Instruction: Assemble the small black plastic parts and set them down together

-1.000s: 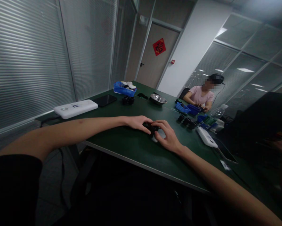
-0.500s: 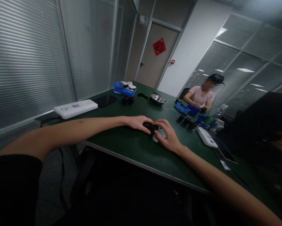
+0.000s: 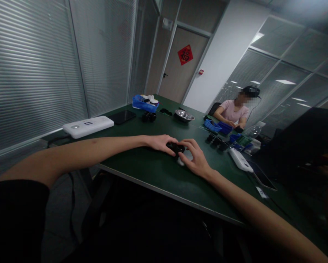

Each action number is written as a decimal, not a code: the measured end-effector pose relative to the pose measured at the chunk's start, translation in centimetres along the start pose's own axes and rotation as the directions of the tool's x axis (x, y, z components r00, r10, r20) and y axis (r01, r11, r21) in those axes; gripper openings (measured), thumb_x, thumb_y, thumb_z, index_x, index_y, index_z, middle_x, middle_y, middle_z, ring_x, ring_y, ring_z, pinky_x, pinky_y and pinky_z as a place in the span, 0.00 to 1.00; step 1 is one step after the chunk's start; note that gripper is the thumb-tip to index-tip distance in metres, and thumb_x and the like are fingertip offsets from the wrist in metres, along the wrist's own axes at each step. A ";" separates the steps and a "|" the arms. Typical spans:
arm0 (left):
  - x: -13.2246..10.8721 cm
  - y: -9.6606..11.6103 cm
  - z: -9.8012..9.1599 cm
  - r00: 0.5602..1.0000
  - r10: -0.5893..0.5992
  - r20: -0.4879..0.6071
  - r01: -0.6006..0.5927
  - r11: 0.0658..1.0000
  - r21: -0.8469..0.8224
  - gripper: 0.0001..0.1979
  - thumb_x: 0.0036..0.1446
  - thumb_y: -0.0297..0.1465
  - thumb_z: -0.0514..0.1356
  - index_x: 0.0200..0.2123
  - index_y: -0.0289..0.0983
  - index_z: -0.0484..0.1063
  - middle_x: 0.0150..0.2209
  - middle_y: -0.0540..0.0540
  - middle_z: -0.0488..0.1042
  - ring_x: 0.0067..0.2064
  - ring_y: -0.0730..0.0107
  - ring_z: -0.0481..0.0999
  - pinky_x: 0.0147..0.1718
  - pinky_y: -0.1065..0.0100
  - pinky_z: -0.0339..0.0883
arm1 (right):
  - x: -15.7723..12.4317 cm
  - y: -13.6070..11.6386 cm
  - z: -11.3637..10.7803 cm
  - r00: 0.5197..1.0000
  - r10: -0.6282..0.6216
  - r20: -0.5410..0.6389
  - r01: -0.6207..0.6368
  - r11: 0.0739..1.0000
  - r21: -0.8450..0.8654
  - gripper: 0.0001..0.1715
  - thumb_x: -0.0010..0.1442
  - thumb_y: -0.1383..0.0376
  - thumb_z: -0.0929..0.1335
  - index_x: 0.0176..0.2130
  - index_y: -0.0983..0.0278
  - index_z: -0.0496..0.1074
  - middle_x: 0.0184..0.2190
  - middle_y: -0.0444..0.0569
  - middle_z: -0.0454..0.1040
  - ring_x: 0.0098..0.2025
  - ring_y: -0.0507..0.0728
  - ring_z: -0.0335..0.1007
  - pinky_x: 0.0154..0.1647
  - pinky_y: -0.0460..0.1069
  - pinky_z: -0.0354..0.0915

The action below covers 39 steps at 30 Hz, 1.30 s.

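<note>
My left hand [image 3: 162, 143] reaches in from the left, its thumb and fingers closed round a small black part [image 3: 175, 147] just above the green table [image 3: 142, 164]. My right hand [image 3: 195, 157] grips the right side of that part with thumb and fingertips. The part is dark and partly covered by my fingers, so its exact kind does not show. Close under my right thumb lies a small whitish piece [image 3: 181, 162], partly hidden.
Beyond my hands are black parts [image 3: 149, 116], a steel bowl [image 3: 184, 115] and a blue basket [image 3: 145, 103]. At left lie a white power bank [image 3: 88, 126] and a phone [image 3: 123, 116]. At right stand more black parts [image 3: 217, 141], a bottle [image 3: 250, 133] and a seated person [image 3: 233, 111].
My right thumb has shifted slightly at the black part; both hands otherwise keep their place. Across the table, the other person's hands have moved a little with a dark object.
</note>
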<state>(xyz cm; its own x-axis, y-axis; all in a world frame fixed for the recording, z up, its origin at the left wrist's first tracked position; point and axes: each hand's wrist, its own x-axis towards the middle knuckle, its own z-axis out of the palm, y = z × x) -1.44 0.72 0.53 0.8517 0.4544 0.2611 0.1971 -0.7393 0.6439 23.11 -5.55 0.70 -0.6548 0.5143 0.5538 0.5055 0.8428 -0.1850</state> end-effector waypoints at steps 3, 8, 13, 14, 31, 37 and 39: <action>0.0 0.0 0.0 1.000 -0.001 -0.002 0.001 1.000 -0.011 0.28 0.57 0.42 0.68 0.57 0.35 0.72 0.53 0.41 0.77 0.54 0.59 0.75 0.53 0.64 0.65 | 0.0 0.1 0.1 0.999 0.029 -0.016 -0.029 1.000 -0.007 0.19 0.69 0.58 0.67 0.58 0.56 0.68 0.51 0.55 0.70 0.52 0.65 0.69 0.52 0.62 0.71; 0.0 0.1 0.0 1.000 -0.017 -0.003 0.017 1.000 -0.009 0.27 0.57 0.42 0.69 0.56 0.34 0.73 0.52 0.41 0.77 0.53 0.59 0.76 0.52 0.64 0.66 | 0.0 -0.1 0.1 1.000 -0.001 -0.008 0.001 0.999 0.037 0.20 0.70 0.60 0.66 0.59 0.56 0.67 0.53 0.55 0.71 0.53 0.65 0.69 0.53 0.63 0.71; 0.0 0.3 0.0 1.000 -0.011 -0.010 0.011 1.000 -0.026 0.26 0.56 0.41 0.69 0.55 0.35 0.74 0.52 0.42 0.78 0.53 0.59 0.76 0.52 0.64 0.66 | 0.0 0.1 0.2 0.999 0.027 -0.020 -0.027 1.000 0.004 0.20 0.68 0.59 0.69 0.58 0.57 0.68 0.52 0.54 0.72 0.53 0.65 0.69 0.53 0.63 0.70; 0.0 0.3 0.0 1.000 -0.005 -0.010 0.005 1.000 -0.027 0.27 0.56 0.41 0.69 0.55 0.35 0.73 0.52 0.42 0.78 0.53 0.59 0.76 0.52 0.64 0.66 | 0.0 0.2 0.2 0.999 0.035 -0.020 -0.035 0.999 -0.006 0.20 0.68 0.59 0.69 0.57 0.57 0.68 0.51 0.54 0.72 0.52 0.65 0.69 0.52 0.62 0.70; 0.0 0.2 -0.1 1.000 -0.018 0.000 0.018 1.000 0.004 0.27 0.57 0.42 0.68 0.56 0.35 0.73 0.52 0.42 0.77 0.52 0.60 0.76 0.50 0.66 0.66 | 0.0 0.0 0.1 0.999 0.035 -0.006 -0.034 0.999 0.026 0.19 0.68 0.60 0.68 0.58 0.57 0.68 0.50 0.54 0.72 0.50 0.64 0.70 0.51 0.61 0.71; 0.0 0.1 0.0 1.000 -0.018 -0.005 0.018 1.000 0.004 0.27 0.57 0.42 0.68 0.55 0.34 0.73 0.50 0.42 0.77 0.52 0.60 0.76 0.51 0.65 0.66 | 0.0 0.0 0.1 1.000 0.007 -0.006 -0.007 0.999 0.033 0.20 0.67 0.61 0.68 0.58 0.57 0.67 0.52 0.54 0.71 0.53 0.65 0.69 0.53 0.62 0.70; 0.0 0.0 0.0 1.000 -0.015 -0.001 0.015 1.000 -0.004 0.27 0.57 0.42 0.68 0.55 0.34 0.73 0.51 0.42 0.77 0.52 0.60 0.76 0.51 0.65 0.65 | 0.1 0.0 0.2 0.999 0.029 -0.020 -0.029 0.999 0.018 0.20 0.67 0.60 0.69 0.57 0.57 0.68 0.52 0.54 0.72 0.53 0.65 0.69 0.53 0.62 0.70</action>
<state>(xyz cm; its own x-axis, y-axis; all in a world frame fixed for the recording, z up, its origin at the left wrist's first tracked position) -1.43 0.69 0.56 0.8481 0.4658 0.2525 0.2076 -0.7305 0.6506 22.98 -5.45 0.58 -0.6287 0.5353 0.5641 0.5136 0.8305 -0.2157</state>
